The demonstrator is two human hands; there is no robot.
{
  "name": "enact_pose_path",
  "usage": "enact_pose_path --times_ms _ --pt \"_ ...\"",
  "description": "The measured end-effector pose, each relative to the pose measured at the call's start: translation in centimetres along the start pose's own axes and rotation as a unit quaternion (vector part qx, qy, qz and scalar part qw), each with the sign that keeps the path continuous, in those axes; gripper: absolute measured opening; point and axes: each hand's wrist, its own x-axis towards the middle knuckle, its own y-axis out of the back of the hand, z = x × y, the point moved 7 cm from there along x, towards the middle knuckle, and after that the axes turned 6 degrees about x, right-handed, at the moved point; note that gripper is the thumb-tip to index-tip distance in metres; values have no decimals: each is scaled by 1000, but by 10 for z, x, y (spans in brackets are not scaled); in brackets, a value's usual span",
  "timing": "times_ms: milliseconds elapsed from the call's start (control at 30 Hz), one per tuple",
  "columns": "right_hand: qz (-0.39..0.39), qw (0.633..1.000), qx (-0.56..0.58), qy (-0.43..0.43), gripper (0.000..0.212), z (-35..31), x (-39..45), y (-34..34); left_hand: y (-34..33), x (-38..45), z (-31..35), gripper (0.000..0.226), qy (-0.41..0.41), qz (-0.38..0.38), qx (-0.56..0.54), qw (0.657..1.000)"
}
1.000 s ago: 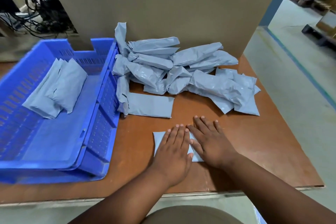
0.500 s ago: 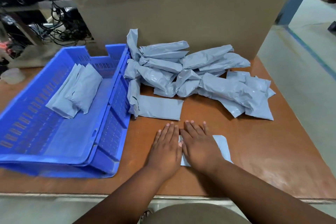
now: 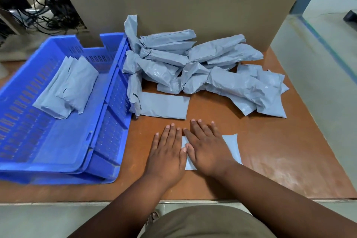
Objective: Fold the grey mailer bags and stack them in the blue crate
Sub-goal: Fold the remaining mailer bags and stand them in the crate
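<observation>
Fingers (image 3: 195,127) of two hands flatten one mailer bag (image 3: 230,146).

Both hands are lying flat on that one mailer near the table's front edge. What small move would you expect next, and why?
Probably a grip on the mailer bag and a lift left toward the blue crate. The left hand and right hand press it flat with straight fingers, and it already looks like a small compact rectangle. Folded bags already lie in the crate, while a pile of unfolded bags waits behind.
</observation>
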Motion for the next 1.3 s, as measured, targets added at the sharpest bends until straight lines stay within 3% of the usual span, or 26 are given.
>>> enact_pose_path --times_ms 233,300,433,600,800,1033,1167,1300 --pt "-3 1000 12 -25 65 29 -32 7 5 -1 -9 79 -22 -62 14 998" --pt "3 999 10 -41 67 46 -43 16 17 2 -8 78 -18 -43 11 999" --pt "6 1000 -5 4 69 63 -60 36 48 -2 47 70 -130 53 -16 990" --pt "-58 995 -38 78 82 79 -95 17 18 -16 93 75 -214 18 63 975" --pt "-76 994 -36 69 81 87 -97 7 4 -13 93 77 -223 -10 108 969" --pt "-63 996 6 64 75 88 -98 12 9 -15 87 75 -220 -25 83 972" --pt "-45 997 16 59 83 82 -93 25 18 -17 59 76 -182 -28 67 981" --pt "-25 993 6 113 83 52 -76 31 21 -26 23 79 -149 -12 73 986"
